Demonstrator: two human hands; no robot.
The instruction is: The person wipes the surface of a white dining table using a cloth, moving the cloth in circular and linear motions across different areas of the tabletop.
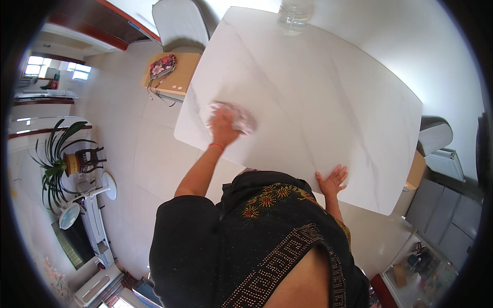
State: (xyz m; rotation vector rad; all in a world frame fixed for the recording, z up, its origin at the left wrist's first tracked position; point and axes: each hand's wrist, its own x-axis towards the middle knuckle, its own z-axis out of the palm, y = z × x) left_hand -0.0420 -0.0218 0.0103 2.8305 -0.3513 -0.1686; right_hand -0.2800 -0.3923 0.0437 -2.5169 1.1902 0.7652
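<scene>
Under my left hand (224, 126) is a bunched pinkish-white cloth (243, 118), pressed onto the white marble-patterned table (287, 87) near its left corner. The hand and cloth are somewhat blurred, and the fingers curl over the cloth's near side. A thin red band circles that wrist. My right hand (334, 179) rests on the table's near edge, fingers spread, holding nothing. Its forearm is partly covered by my black clothing.
A clear container of liquid (294, 18) stands at the table's far edge. Beyond the left side, a chair (181, 25) carries a flowered bag (163, 65). Another chair (435, 136) is at the right. A potted plant (72, 163) and a white fan (70, 215) stand farther left.
</scene>
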